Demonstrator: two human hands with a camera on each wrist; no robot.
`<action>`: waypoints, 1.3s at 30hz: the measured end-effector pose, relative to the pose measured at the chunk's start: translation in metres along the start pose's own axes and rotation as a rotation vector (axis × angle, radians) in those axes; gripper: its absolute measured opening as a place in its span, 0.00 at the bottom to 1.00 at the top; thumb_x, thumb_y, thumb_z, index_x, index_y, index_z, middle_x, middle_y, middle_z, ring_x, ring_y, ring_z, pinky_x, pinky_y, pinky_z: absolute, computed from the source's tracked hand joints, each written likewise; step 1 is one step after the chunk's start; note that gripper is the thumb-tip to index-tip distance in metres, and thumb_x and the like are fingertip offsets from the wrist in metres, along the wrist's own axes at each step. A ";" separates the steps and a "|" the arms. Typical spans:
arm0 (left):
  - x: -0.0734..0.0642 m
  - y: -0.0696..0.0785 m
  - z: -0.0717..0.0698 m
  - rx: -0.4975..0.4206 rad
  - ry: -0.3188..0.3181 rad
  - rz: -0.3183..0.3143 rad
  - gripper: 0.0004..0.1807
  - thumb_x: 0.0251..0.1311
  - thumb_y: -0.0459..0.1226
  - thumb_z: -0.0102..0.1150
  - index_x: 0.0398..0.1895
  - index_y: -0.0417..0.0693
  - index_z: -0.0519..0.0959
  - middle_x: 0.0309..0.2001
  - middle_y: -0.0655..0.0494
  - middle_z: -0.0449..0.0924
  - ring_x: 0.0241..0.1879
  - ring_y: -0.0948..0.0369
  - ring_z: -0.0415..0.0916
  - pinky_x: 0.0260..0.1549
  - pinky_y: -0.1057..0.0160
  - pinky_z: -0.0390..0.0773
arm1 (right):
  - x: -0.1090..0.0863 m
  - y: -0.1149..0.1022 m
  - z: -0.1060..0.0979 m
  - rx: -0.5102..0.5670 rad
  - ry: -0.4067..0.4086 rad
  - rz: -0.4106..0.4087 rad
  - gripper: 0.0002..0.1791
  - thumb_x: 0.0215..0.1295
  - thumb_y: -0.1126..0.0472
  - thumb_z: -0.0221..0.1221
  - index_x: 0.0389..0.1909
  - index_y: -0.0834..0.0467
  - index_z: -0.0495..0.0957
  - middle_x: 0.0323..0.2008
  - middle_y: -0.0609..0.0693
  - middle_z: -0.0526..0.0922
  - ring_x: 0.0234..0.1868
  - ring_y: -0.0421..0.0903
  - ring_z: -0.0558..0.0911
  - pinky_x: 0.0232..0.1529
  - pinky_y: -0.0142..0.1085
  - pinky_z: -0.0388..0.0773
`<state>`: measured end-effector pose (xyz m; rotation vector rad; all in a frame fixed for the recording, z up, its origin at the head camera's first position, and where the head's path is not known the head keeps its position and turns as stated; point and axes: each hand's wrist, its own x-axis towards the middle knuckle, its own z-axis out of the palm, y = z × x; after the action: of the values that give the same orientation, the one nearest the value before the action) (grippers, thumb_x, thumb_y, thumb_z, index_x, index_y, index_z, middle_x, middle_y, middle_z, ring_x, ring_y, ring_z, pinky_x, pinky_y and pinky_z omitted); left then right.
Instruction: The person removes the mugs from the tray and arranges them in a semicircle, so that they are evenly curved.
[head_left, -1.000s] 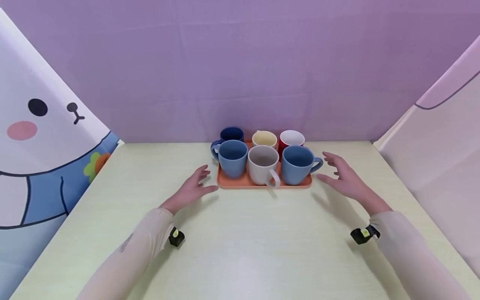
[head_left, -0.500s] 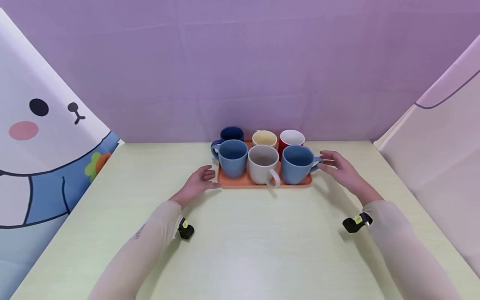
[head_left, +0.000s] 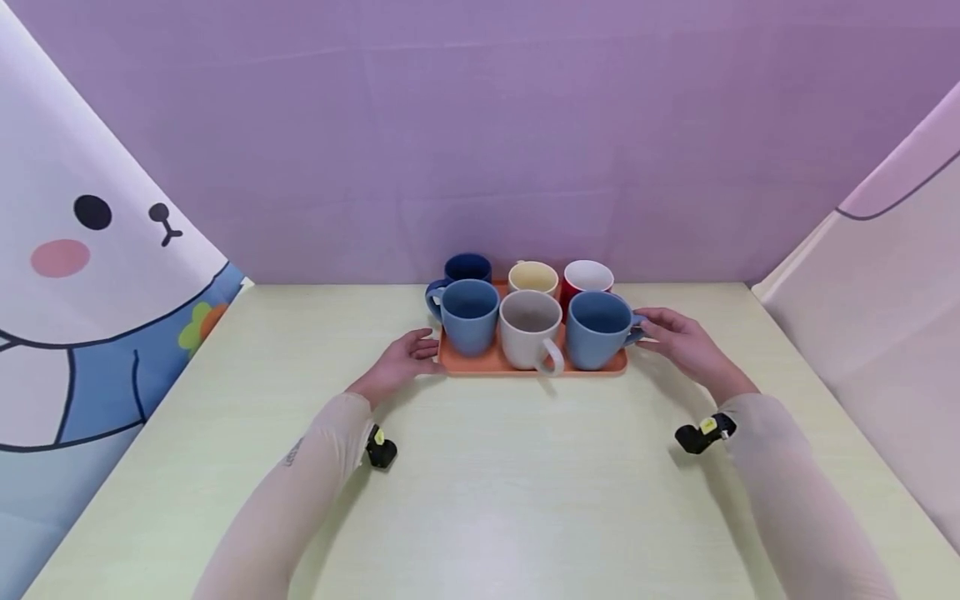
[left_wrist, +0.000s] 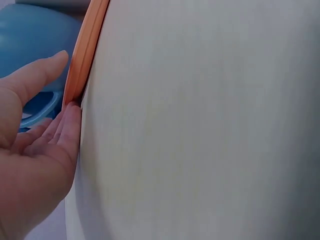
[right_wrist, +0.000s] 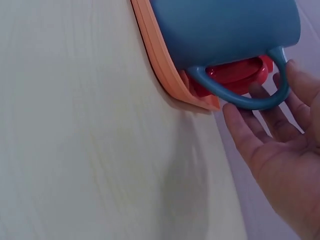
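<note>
An orange tray (head_left: 491,364) carries two rows of mugs. Its front row has a blue mug (head_left: 468,333) at left, a whitish mug (head_left: 522,346) in the middle and another blue mug (head_left: 588,343) at right. Behind them are a dark blue mug (head_left: 468,268), a pale yellow mug (head_left: 533,278) and a red mug (head_left: 588,277) with a white inside. My left hand (head_left: 402,362) is at the tray's left end, its fingertips (left_wrist: 73,112) right at the rim and the thumb above. My right hand (head_left: 688,348) has its loosely spread fingers around the right blue mug's handle (right_wrist: 250,102).
The pale table (head_left: 495,483) spreads out in front of the tray. A purple cloth wall (head_left: 487,142) rises right behind the mugs. Printed cloth with a cartoon animal (head_left: 97,275) hangs at the left, and a pale cloth (head_left: 885,333) at the right.
Both hands have moved inward toward the tray: the left to its left rim, the right to the blue mug's handle. Tray and mugs have stayed in place; the head view has shifted slightly.
</note>
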<state>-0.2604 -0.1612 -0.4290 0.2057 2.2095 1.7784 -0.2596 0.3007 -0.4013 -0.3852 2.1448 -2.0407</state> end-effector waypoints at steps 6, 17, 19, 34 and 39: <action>0.002 -0.004 -0.003 -0.009 -0.007 0.010 0.43 0.61 0.23 0.61 0.75 0.29 0.49 0.69 0.29 0.62 0.69 0.41 0.62 0.67 0.51 0.66 | 0.003 0.010 -0.001 0.147 -0.018 0.000 0.10 0.76 0.62 0.52 0.50 0.50 0.80 0.45 0.43 0.82 0.49 0.41 0.81 0.53 0.34 0.80; 0.004 -0.006 -0.001 0.019 0.010 0.018 0.40 0.63 0.25 0.60 0.74 0.28 0.52 0.67 0.28 0.64 0.68 0.41 0.64 0.65 0.51 0.68 | 0.007 0.021 -0.002 0.276 -0.012 -0.053 0.12 0.75 0.67 0.51 0.46 0.53 0.82 0.43 0.46 0.84 0.45 0.42 0.84 0.50 0.35 0.82; 0.005 -0.007 -0.001 0.025 0.012 0.020 0.40 0.62 0.25 0.61 0.74 0.28 0.52 0.67 0.28 0.64 0.68 0.41 0.64 0.65 0.51 0.69 | 0.007 0.021 -0.002 0.285 -0.005 -0.057 0.13 0.75 0.68 0.50 0.45 0.53 0.83 0.42 0.46 0.84 0.45 0.41 0.84 0.49 0.36 0.82; 0.006 -0.008 0.000 0.019 0.011 0.028 0.39 0.62 0.23 0.60 0.74 0.28 0.53 0.68 0.29 0.64 0.68 0.41 0.64 0.64 0.52 0.70 | 0.002 0.018 0.005 0.261 0.056 -0.080 0.12 0.73 0.70 0.53 0.43 0.54 0.84 0.40 0.48 0.84 0.43 0.43 0.85 0.46 0.36 0.83; 0.005 -0.008 0.000 0.014 0.016 0.029 0.39 0.62 0.23 0.59 0.74 0.28 0.53 0.68 0.29 0.64 0.68 0.41 0.64 0.65 0.52 0.70 | 0.000 0.019 0.007 0.241 0.073 -0.082 0.11 0.73 0.69 0.54 0.42 0.53 0.84 0.39 0.47 0.84 0.42 0.42 0.85 0.46 0.36 0.83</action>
<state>-0.2644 -0.1610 -0.4373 0.2281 2.2421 1.7858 -0.2591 0.2951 -0.4210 -0.3756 1.9186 -2.3595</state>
